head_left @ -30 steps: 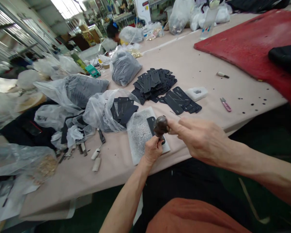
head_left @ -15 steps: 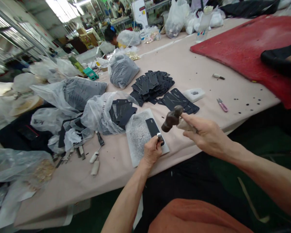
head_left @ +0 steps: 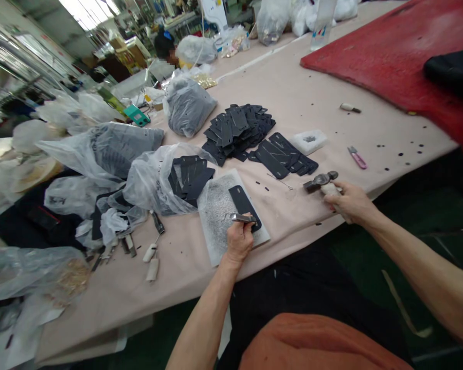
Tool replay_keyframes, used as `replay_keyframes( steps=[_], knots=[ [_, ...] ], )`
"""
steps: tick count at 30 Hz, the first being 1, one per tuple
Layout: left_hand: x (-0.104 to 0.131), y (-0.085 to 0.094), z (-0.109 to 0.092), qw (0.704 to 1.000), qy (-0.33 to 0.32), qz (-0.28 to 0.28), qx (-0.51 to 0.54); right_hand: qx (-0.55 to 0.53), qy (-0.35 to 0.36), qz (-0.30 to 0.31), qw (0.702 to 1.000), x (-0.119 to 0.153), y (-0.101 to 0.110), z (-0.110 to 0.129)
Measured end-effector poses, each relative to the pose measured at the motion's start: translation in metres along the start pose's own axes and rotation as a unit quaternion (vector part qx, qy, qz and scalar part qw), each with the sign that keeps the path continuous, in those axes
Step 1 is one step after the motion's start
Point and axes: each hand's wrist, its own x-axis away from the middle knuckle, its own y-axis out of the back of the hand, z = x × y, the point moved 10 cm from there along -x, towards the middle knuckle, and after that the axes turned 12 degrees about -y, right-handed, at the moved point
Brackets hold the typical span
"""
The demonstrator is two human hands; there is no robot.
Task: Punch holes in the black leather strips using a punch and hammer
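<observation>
The person's left hand (head_left: 239,241) is closed around a shiny metal punch (head_left: 242,218), which tilts nearly flat, its free end pointing to about nine o'clock. Below it a black piece (head_left: 239,199) with a small slot near its far end lies on a speckled white board (head_left: 215,221), slanting from eleven o'clock to five across the board's right side. Whether the punch touches the piece is hard to tell, as the fingers cover the spot.

The right hand (head_left: 349,200) grips the pale handle of a hammer (head_left: 319,182), well apart from the punch and between two and three o'clock of the board (whether the dark metal head rests on the tablecloth (head_left: 281,87) cannot be told).

Measured from the board, a heap of black pieces (head_left: 235,131) sits at twelve o'clock, and a smaller spread of black pieces (head_left: 283,156) at one, just beside a white block (head_left: 308,142). Pink-handled snips (head_left: 357,158) lie beyond the hammer, toward two o'clock. A clear plastic bag (head_left: 148,180) with more black pieces inside leans in from ten o'clock, and pale-handled tools (head_left: 152,267) lie near eight.
</observation>
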Motion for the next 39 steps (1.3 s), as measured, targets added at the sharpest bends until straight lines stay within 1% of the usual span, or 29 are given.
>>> replay_keyframes(
  steps=[2,4,5,7,8,9,10,11,12,13,14,15,16,17,18,21,25,28,30,32,34,37,39],
  knots=[
    [-0.001,0.003,0.003,1.000,0.023,-0.003,0.005,0.107,0.027,-0.044,0.993,-0.003,0.006,0.007],
    [-0.001,0.006,0.008,0.998,0.057,-0.005,0.008,0.221,0.071,-0.108,0.967,0.002,0.012,0.021],
    [0.000,0.007,0.011,0.997,0.077,-0.006,0.010,0.258,0.101,-0.140,0.951,0.007,0.013,0.030],
    [0.001,0.010,0.018,0.993,0.115,-0.010,0.015,0.285,0.169,-0.202,0.922,0.026,0.013,0.052],
    [0.002,0.010,0.021,0.991,0.131,-0.012,0.019,0.277,0.202,-0.231,0.910,0.039,0.011,0.064],
    [0.003,0.011,0.023,0.989,0.143,-0.014,0.022,0.257,0.233,-0.243,0.906,0.052,0.006,0.074],
    [0.003,0.011,0.025,0.988,0.153,-0.016,0.025,0.222,0.254,-0.233,0.912,0.064,-0.002,0.084],
    [0.004,0.011,0.026,0.987,0.160,-0.016,0.029,0.179,0.266,-0.203,0.925,0.075,-0.015,0.092],
    [0.004,0.010,0.027,0.986,0.166,-0.015,0.031,0.136,0.285,-0.134,0.939,0.086,-0.036,0.100],
    [0.004,0.010,0.028,0.985,0.171,-0.014,0.034,0.082,0.263,-0.049,0.960,0.092,-0.059,0.103],
    [0.005,0.010,0.028,0.984,0.176,-0.014,0.038,0.041,0.217,0.053,0.974,0.098,-0.088,0.103],
    [0.005,0.010,0.029,0.982,0.182,-0.014,0.042,0.022,0.189,0.123,0.974,0.107,-0.113,0.104],
    [0.006,0.010,0.029,0.981,0.188,-0.014,0.048,0.023,0.182,0.150,0.972,0.117,-0.131,0.107],
    [0.007,0.010,0.031,0.979,0.197,-0.015,0.055,0.033,0.179,0.156,0.971,0.124,-0.145,0.110],
    [0.008,0.010,0.032,0.976,0.207,-0.015,0.062,0.047,0.180,0.147,0.971,0.128,-0.154,0.113],
    [0.014,0.010,0.041,0.964,0.249,-0.027,0.087,0.077,0.171,0.113,0.976,0.128,-0.163,0.113],
    [0.025,0.009,0.055,0.940,0.301,-0.069,0.143,0.090,0.164,0.106,0.977,0.121,-0.162,0.112],
    [0.030,0.010,0.060,0.933,0.307,-0.094,0.164,0.076,0.151,0.113,0.979,0.117,-0.162,0.108],
    [0.034,0.015,0.062,0.935,0.307,-0.110,0.141,0.051,0.136,0.122,0.982,0.114,-0.166,0.103],
    [0.037,0.022,0.063,0.935,0.309,-0.136,0.108,-0.015,0.103,0.144,0.984,0.112,-0.170,0.094],
    [0.040,0.028,0.064,0.926,0.317,-0.172,0.108,-0.124,0.047,0.188,0.973,0.112,-0.175,0.083],
    [0.042,0.028,0.068,0.896,0.343,-0.223,0.171,-0.259,-0.020,0.244,0.935,0.118,-0.179,0.075],
    [0.042,0.027,0.070,0.879,0.357,-0.242,0.204,-0.320,-0.042,0.256,0.911,0.122,-0.174,0.075]
  ],
)
